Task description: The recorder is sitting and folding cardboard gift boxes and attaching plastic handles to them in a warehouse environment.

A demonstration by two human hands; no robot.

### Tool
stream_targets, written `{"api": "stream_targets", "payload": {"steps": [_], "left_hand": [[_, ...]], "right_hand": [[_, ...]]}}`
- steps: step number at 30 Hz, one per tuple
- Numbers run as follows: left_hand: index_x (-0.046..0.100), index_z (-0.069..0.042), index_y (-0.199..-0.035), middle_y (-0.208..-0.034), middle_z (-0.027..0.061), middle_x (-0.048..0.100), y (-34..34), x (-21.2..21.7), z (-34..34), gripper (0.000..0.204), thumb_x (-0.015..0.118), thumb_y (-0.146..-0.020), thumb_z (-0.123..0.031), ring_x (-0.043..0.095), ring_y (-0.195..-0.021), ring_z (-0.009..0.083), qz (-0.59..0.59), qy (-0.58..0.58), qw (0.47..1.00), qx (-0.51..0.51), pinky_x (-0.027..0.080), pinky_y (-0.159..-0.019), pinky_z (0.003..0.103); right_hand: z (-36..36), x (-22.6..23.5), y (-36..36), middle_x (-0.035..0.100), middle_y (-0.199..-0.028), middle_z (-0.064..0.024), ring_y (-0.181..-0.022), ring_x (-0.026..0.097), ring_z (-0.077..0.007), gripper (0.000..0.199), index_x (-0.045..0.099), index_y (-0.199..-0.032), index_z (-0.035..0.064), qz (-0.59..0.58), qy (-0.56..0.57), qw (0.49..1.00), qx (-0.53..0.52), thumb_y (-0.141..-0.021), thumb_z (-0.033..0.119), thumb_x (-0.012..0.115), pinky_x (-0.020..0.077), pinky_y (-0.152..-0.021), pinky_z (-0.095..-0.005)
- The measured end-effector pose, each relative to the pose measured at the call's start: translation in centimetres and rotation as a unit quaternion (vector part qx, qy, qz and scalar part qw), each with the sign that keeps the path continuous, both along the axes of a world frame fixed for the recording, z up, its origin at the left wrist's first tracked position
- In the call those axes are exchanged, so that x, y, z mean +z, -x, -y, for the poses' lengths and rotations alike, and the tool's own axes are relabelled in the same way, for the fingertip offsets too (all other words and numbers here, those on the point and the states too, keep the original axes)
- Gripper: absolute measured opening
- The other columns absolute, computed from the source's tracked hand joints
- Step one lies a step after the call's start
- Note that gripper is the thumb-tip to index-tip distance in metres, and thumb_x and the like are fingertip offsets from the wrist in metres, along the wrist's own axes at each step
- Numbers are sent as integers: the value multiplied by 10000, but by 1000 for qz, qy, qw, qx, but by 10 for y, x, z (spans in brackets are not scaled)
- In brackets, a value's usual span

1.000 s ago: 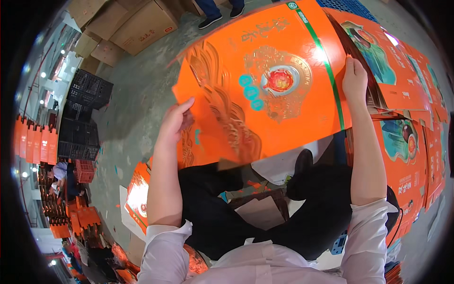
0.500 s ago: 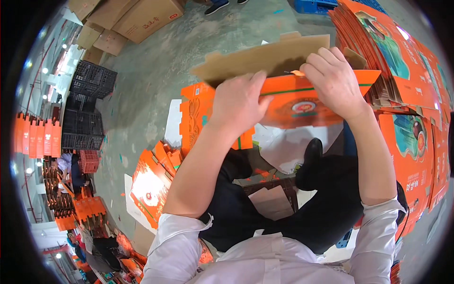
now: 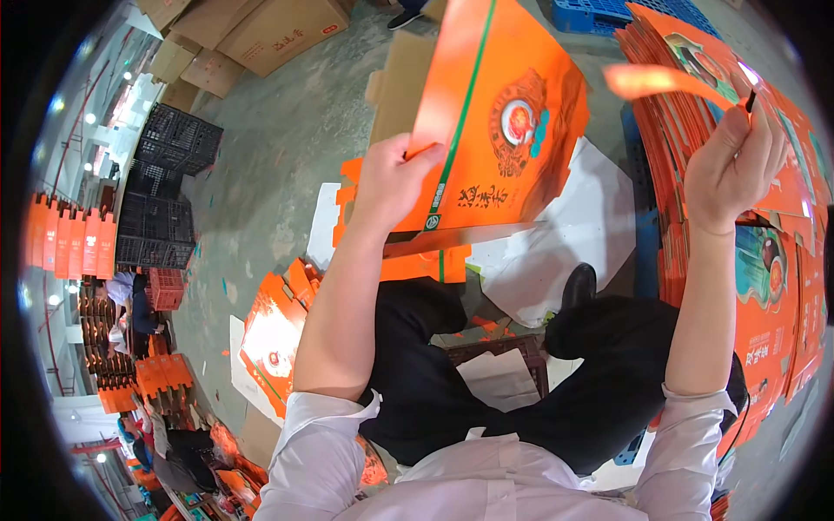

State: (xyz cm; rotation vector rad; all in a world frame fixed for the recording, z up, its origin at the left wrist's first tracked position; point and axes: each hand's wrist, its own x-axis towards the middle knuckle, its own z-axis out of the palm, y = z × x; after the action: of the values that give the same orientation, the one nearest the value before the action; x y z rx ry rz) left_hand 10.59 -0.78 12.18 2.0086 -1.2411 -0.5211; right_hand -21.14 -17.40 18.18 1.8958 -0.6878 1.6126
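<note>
Clamped between thumb and fingers of the left hand [image 3: 395, 178] is one flat orange carton blank [image 3: 499, 122], gripped at its lower left edge and held up tilted above the lap; a green stripe runs along it and a round emblem is printed near its middle. Its plain brown inner side [image 3: 395, 87] is seen along the left. The right hand [image 3: 725, 165] is raised at the right, its fingers closed on one thin orange strip [image 3: 660, 80] that juts out to the left, blurred, so that it cannot be told whether it belongs to the carton or to the stack behind. The two hands are well apart.

Behind the right hand one tall stack of flat orange blanks [image 3: 782, 286] is seen, running down the right rim, resting on a blue pallet [image 3: 638, 217]. Under the held carton two white sheets [image 3: 591, 234] lie on the grey concrete floor [image 3: 278, 165], overlapping, and one black shoe [image 3: 578, 286] rests at their edge. One more orange blank [image 3: 274, 334] lies on the floor just beside the left forearm.

At the upper left at least three brown cardboard boxes [image 3: 269, 30] are stood together, and two stacks of black crates [image 3: 165, 187] are set near them. One row of folded orange cartons [image 3: 69, 247] is lined up at the far left rim; their number cannot be counted exactly.
</note>
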Motion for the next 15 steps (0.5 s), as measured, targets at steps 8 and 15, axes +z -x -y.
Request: {"api": "stream_targets", "payload": {"steps": [8, 15], "left_hand": [[609, 0, -1236, -1163, 88, 676, -17, -6, -6, 326, 631, -917, -63, 639, -1040, 154, -363, 97, 927, 4, 495, -919, 307], [601, 48, -1221, -1139, 132, 684, -14, -2, -9, 341, 629, -908, -85, 679, -1016, 220, -449, 11, 893, 7, 542, -892, 352]], "right_hand": [[-28, -14, -35, 679, -922, -125, -767, 625, -267, 169, 655, -1086, 12, 59, -352, 921, 158, -984, 127, 584, 501, -719, -326], [-51, -69, -60, 654, -893, -183, -865, 636, -385, 100, 646, -966, 2, -77, -518, 781, 340, -924, 77, 595, 513, -751, -410]]}}
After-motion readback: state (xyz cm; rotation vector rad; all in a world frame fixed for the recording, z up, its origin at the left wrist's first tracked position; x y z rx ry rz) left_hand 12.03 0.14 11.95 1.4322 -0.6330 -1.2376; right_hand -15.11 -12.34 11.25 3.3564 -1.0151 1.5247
